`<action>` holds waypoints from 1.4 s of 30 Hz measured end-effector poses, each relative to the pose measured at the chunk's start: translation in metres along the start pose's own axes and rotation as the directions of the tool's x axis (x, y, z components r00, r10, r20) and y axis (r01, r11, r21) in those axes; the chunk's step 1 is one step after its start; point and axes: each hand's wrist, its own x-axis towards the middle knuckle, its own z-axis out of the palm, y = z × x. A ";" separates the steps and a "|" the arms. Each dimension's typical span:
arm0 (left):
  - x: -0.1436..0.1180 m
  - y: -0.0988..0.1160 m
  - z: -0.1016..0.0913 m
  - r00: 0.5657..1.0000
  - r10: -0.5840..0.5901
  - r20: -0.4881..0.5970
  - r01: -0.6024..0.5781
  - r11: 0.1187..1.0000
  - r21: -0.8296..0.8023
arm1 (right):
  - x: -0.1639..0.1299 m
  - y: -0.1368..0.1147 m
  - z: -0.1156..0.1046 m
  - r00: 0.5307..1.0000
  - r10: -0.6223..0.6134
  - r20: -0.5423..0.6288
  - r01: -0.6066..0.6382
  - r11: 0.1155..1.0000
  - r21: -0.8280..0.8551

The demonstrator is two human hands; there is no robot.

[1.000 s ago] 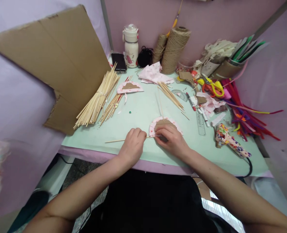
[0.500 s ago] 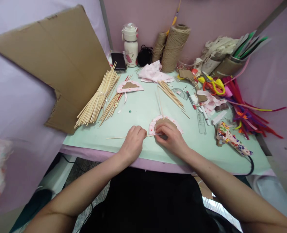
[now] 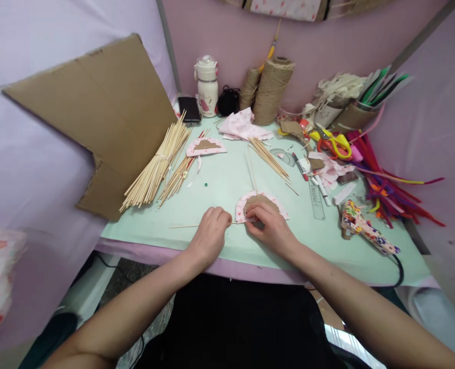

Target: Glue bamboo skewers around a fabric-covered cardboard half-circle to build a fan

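here the pale green table mat (image 3: pixel 219 179) runs wide, with bare room only in its middle and along the near edge, where a lilac border drops off toward the person's lap. on the left a big sheet of corrugated cardboard (image 3: pixel 107 113) leans against the wall and crowds that side. beside it lies a thick bundle of bamboo skewers (image 3: pixel 156 166), smooth and pale, fanned toward the corner. at the back stand two rough cones of jute twine (image 3: pixel 269 89), a white bottle (image 3: pixel 206 87) and a dark phone (image 3: pixel 190 108). the right side is cluttered: a tangle of fuzzy pipe cleaners (image 3: pixel 389 187), a floral-wrapped glue gun (image 3: pixel 361 228), yellow-handled scissors (image 3: pixel 333 143), a clear ruler (image 3: pixel 317 197) and a smaller loose bunch of skewers (image 3: pixel 271 159). near the front edge sits the half-round cardboard piece (image 3: pixel 261 206), brown with a pink fabric rim. the right hand (image 3: pixel 271 225) presses on it, fingers curled over its lower edge. the left hand (image 3: pixel 211 236) is pinched closed on a single thin skewer (image 3: pixel 183 226), which lies flat, its tip meeting the half-round's left corner.
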 end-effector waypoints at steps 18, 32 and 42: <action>0.000 -0.003 -0.002 1.000 -0.022 0.005 0.022 1.000 -0.008 | -0.002 0.003 0.000 1.000 0.003 0.014 -0.003 1.000 -0.006; -0.002 0.000 -0.003 1.000 -0.007 -0.009 0.007 0.999 0.036 | -0.002 0.001 0.001 0.999 0.039 -0.003 -0.039 0.999 0.020; 0.000 0.000 -0.011 0.997 -0.042 0.065 0.034 0.992 0.119 | -0.004 -0.006 0.005 0.989 0.143 -0.028 -0.145 0.980 -0.133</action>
